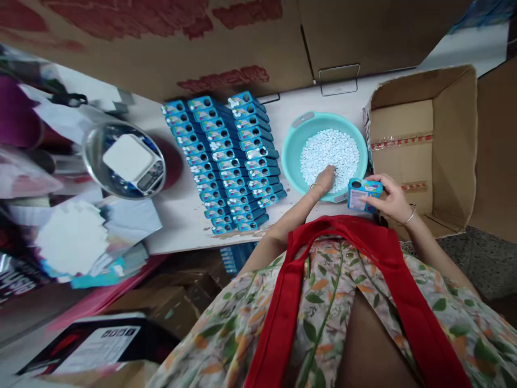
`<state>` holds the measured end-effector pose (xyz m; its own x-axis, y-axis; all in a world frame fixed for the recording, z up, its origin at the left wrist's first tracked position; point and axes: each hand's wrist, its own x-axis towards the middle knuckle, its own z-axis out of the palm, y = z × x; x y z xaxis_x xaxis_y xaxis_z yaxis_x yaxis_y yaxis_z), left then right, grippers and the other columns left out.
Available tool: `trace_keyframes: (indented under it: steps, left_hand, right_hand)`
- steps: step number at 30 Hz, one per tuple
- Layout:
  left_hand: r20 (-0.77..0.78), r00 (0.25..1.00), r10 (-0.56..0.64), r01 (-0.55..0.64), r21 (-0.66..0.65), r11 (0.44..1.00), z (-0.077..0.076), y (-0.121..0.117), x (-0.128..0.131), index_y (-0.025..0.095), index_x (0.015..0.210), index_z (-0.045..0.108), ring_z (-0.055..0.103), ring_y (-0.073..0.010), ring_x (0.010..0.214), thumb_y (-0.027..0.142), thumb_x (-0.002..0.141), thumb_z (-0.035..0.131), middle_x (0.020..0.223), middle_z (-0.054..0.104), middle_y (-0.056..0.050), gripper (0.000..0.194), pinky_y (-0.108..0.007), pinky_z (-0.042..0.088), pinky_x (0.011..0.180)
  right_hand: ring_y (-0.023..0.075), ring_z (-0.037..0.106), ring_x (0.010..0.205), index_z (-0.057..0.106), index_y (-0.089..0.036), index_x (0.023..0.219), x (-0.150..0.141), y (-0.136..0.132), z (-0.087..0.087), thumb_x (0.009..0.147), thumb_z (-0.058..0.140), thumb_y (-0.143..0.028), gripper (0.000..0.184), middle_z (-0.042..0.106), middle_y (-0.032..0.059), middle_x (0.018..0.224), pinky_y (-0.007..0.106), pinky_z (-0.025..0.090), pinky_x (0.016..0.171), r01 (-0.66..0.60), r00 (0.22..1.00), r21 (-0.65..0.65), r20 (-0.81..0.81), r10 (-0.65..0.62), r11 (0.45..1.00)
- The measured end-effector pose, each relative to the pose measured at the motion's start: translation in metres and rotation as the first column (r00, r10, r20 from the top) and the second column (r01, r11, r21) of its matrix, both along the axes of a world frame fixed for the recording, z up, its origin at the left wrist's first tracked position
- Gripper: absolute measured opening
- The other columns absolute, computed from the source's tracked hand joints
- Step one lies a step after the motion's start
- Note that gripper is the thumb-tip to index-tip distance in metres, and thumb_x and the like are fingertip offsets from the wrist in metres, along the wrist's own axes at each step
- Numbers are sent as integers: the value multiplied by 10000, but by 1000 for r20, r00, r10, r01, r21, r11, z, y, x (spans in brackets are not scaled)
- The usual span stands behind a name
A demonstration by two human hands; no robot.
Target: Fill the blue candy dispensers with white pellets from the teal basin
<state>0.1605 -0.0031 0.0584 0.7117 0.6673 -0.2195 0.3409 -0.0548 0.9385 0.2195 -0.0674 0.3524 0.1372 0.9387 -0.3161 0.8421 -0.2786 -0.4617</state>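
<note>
A turquoise plastic bowl [290, 156] holds a heap of small white tablets [329, 148]. My left hand [325, 179] reaches into its near side, fingers bunched together and fingertips down among the tablets. At the bowl's lower right edge, my right hand [391, 200] grips a small blue tin [365, 194]. The tin has a pale panel on its face and a dark round opening near its top. Left of the bowl stand three rows of similar blue tins [258, 153]; white tablets show on the tops of some of them.
An open cardboard box [452, 161] stands right of the bowl. A large carton [242, 48] with red markings borders the table's back. At left, a white scale [131, 159] rests on a metal pot [91, 161]; papers [72, 237] lie nearby. More cartons [173, 307] sit below the table.
</note>
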Motion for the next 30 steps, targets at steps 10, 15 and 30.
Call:
trace_keyframes:
  steps: [10,15,30]
  left_hand:
    - [272,962,22,-31,27,999,-11,16,-36,144,1416,595,654,-254,1297,208,1060,520,1458,658,-175,369,-369,509,1165]
    - [339,941,-7,-68,210,975,-2,36,-114,140,1382,611,669,-267,1205,304,1068,520,1320,688,-166,366,-400,540,1097]
    - [-39,997,-63,74,484,872,104,43,-190,143,1253,686,711,-307,1134,245,1104,430,1183,638,-131,313,-467,570,983]
  right_hand:
    - [350,766,1239,603,-279,1411,-18,-36,-43,692,825,-720,872,795,120,1258,600,654,1041,153,659,-481,-602,-452,863]
    - [410,617,1476,426,-265,1593,16,-15,-68,676,880,-637,1089,633,177,1539,679,506,1262,109,954,-231,-248,-166,967]
    - [445,461,1569,418,-183,1601,12,31,-142,832,763,-507,903,535,223,1601,727,293,1395,-318,864,-27,403,301,948]
